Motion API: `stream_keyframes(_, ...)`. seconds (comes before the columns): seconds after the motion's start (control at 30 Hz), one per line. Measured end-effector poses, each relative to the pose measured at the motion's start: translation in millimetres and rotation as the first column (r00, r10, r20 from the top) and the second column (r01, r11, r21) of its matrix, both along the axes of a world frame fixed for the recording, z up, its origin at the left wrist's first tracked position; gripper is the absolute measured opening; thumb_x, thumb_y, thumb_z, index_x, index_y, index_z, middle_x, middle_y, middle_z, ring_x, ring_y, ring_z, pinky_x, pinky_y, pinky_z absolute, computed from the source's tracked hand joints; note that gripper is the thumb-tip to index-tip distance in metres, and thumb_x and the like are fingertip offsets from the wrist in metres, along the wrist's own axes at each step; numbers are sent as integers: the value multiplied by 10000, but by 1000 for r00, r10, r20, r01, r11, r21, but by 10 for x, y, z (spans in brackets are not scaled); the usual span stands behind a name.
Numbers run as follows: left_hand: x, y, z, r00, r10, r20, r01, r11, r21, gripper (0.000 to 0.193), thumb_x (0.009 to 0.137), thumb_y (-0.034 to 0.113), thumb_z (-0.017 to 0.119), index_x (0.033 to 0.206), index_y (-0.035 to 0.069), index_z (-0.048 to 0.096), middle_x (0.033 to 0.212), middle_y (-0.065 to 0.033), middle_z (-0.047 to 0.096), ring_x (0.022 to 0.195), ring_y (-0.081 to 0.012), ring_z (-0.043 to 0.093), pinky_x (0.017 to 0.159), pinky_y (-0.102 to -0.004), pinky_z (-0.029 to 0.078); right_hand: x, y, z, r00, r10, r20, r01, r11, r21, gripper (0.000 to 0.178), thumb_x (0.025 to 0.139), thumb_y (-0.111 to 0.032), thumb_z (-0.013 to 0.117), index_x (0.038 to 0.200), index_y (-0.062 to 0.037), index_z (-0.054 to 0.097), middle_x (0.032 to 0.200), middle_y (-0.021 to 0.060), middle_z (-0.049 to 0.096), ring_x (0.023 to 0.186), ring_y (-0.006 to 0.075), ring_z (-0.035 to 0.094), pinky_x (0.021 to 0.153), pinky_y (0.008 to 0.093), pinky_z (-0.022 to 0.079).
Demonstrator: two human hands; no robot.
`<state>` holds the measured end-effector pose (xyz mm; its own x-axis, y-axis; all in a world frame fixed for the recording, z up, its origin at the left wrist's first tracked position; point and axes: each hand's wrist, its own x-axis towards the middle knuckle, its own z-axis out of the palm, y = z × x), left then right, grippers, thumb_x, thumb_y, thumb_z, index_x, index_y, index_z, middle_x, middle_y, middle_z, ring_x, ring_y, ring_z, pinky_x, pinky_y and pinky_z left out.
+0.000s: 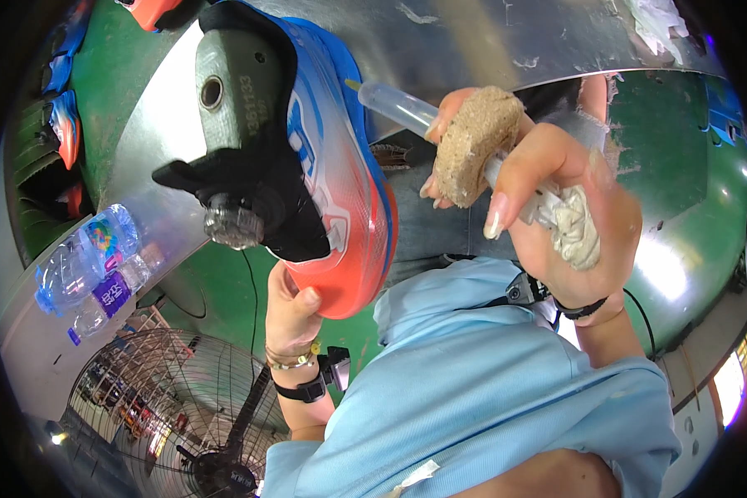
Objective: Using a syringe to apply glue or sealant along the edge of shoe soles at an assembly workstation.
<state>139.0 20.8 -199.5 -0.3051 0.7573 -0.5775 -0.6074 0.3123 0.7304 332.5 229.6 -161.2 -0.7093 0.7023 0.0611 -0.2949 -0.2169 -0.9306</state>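
An orange, white and blue sports shoe with a black lining hangs toe-down at the left of centre. Inside its opening sits a grey shoe last with a round hole. My left hand grips the shoe by its orange toe, thumb against the side. To the right of the shoe, my right hand is closed round a translucent tube with a yellowish tip pointing at the shoe's blue edge. The same fingers hold a rough tan block, and a crumpled off-white wad lies against the palm.
A metal worktable spans the far side, with white crumpled paper on it. Two clear plastic bottles stand at the left. Below them is a caged fan. More shoes sit on a rack at the far left.
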Motion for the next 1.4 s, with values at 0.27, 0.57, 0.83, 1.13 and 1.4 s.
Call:
stream_keyframes(0.27,128,210,-136,987,-89,136,71,989,129,653,619,200,767,1123,-78,459,988,-139,604,908,-213,602,807,-336,475,80,-166,192,1000,-31,-4,31,998,-53,475,916,-343,265,707,-1,522,876,298,487,751,318,514,721,354,421)
stream_keyframes(0.57,544,569,-371,799,-98,593,-101,951,293,744,610,145,742,1235,-4,366,1164,-129,502,1047,-260,523,869,-384,451,340,-225,426,996,6,-84,-16,993,-119,575,851,-483,316,566,-92,627,975,227,407,702,274,537,722,370,456)
stream_keyframes(0.83,822,1323,-258,744,-140,653,-131,928,348,1016,491,224,844,1330,123,280,1394,18,252,1307,-195,205,1064,-430,233,489,-177,584,988,-84,-131,83,997,-11,396,842,-385,437,584,-144,617,948,147,422,600,242,553,632,334,472)
stream_keyframes(1.13,848,1724,-293,871,-220,440,-88,810,579,886,610,346,779,1322,125,299,1388,-19,270,1305,-222,216,1074,-437,214,496,-304,695,958,-285,-18,285,958,-9,430,842,-375,464,484,-159,565,937,97,398,630,272,540,567,318,456)
stream_keyframes(1.4,921,1916,-255,904,-170,393,-123,775,620,798,641,368,752,1290,119,362,1408,-85,236,1305,-234,216,1078,-433,213,625,-217,533,960,-279,-32,281,950,135,438,824,-412,470,468,-176,567,967,96,391,648,278,537,553,321,447)
